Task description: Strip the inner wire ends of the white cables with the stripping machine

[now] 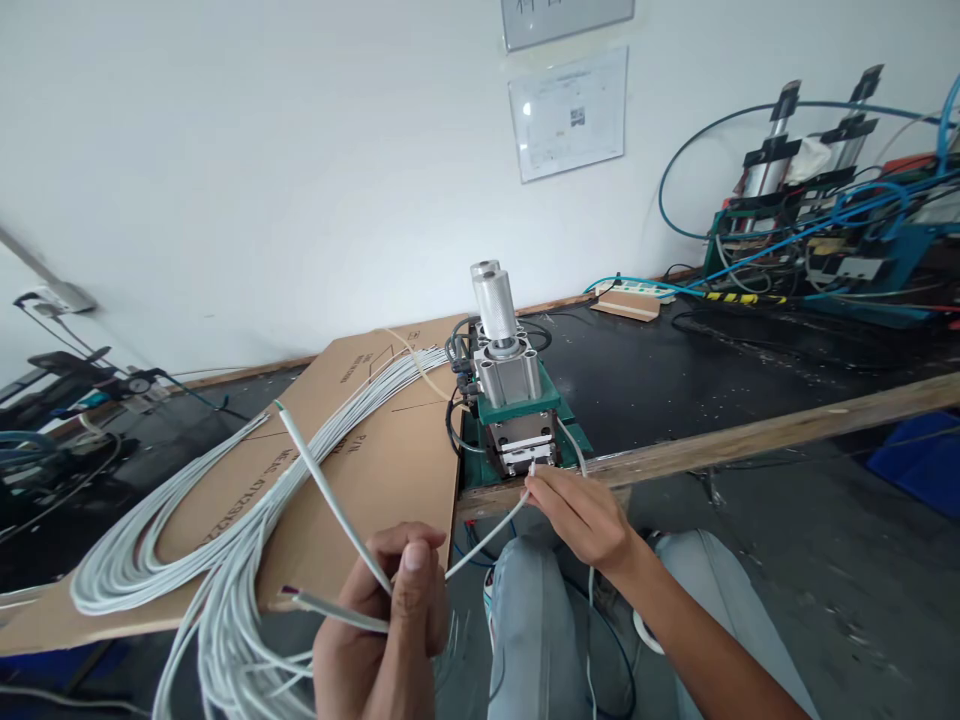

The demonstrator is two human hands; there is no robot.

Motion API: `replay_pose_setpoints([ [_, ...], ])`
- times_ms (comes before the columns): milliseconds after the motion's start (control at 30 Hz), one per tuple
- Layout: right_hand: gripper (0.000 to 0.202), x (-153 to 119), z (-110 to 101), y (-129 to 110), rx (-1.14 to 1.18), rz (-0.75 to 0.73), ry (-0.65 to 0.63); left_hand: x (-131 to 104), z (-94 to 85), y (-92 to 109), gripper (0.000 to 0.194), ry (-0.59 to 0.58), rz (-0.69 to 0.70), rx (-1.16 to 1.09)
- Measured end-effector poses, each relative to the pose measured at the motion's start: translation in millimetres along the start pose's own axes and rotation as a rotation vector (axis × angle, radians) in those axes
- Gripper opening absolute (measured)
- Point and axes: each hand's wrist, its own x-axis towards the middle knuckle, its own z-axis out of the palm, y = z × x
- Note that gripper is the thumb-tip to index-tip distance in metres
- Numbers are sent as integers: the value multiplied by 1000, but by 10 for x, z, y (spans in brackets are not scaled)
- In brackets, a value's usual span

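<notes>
Several white cable ends are pinched in my left hand (397,620), low in the middle of the view. One white cable (330,495) sticks up and left from it with a green tip; a shorter piece shows a dark purple tip. From the same hand a white cable (487,545) runs right to my right hand (585,515), whose closed fingers hold it near its end. That end is at the front of a small press (517,400) with a metal cylinder and green plates. The exact contact is too small to tell.
A bundle of white cables (255,530) lies on a cardboard sheet (405,460) at the left and hangs over its edge. Machines with blue hoses (772,170) stand at the back right. A wooden table edge (720,430) runs in front. My knees are below.
</notes>
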Motion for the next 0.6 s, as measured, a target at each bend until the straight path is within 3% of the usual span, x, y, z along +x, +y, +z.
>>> replay_pose_setpoints([
  [600,17,0,17,209,-2,-41,-35,26,10,-55,33,-33,-38,-71],
])
